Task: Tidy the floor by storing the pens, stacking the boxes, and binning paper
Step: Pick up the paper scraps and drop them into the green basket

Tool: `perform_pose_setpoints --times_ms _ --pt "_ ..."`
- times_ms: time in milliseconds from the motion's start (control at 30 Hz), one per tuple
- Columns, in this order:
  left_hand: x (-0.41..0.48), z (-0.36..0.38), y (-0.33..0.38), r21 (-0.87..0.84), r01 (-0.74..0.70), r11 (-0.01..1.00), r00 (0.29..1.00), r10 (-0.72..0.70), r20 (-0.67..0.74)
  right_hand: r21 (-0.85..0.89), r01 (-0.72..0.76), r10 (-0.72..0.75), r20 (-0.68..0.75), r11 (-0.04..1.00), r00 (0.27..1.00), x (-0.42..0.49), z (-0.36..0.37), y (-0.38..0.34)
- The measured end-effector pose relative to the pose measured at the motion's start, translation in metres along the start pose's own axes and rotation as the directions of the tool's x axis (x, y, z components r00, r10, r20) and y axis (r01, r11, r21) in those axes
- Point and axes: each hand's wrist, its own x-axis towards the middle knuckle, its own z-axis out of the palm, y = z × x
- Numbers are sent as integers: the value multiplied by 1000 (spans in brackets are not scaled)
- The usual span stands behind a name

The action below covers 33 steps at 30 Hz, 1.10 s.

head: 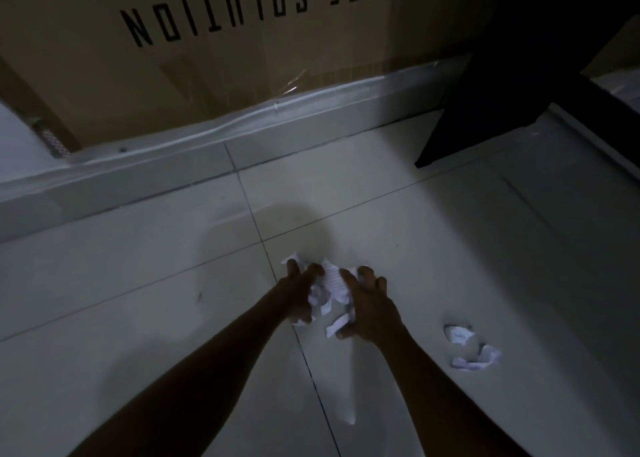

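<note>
A heap of torn white paper scraps lies on the pale tiled floor, between my two hands. My left hand curls its fingers round the left side of the heap. From the right, my right hand cups the heap with bent fingers, a strip of paper under its thumb. A second small pile of paper scraps lies loose on the floor to the right, apart from both hands.
A large cardboard box with black lettering stands against the back, above a white skirting ledge. A dark furniture panel reaches the floor at the upper right. Grey tile floor spreads around my arms.
</note>
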Motion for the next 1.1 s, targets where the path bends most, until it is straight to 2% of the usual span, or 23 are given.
perform_pose_setpoints --times_ms 100,200,300,433,500,633,733,767,867,933,1033,1100 --pt "4 -1 2 88 26 996 999 -28 25 59 28 -27 -15 998 1000 -2 6 2" --pt "-4 12 -7 176 -103 979 993 111 -36 101 99 -91 -80 990 993 -10 20 7" --pt "-24 34 -21 90 -69 994 985 82 -152 120 125 -96 -217 985 971 -33 39 10" --pt "-47 49 -24 -13 -59 998 980 55 -191 169 149 -106 -237 974 966 -61 49 21" --pt "-58 55 -21 -42 -59 997 979 50 -198 301 103 -31 -234 948 972 -77 44 29" --pt "-76 60 0 -62 -74 995 972 57 -229 384 -59 184 -297 922 937 -108 18 49" --pt "-81 60 26 -75 -120 990 959 96 -268 386 -47 259 -518 921 816 -127 -4 74" --pt "-81 61 34 -81 -147 986 953 120 -277 420 -68 306 -531 905 790 -132 -7 86" --pt "-75 70 52 -136 -207 969 951 166 -260 516 -178 436 -437 838 786 -143 -8 119" --pt "-69 75 63 -144 -241 960 949 201 -243 520 -222 452 -371 825 811 -146 -9 132" --pt "-61 85 76 -66 -264 962 952 249 -176 394 -329 432 -207 858 878 -148 -11 135" --pt "-53 96 71 -20 -275 961 956 271 -115 345 -383 450 -140 857 882 -146 -12 134"
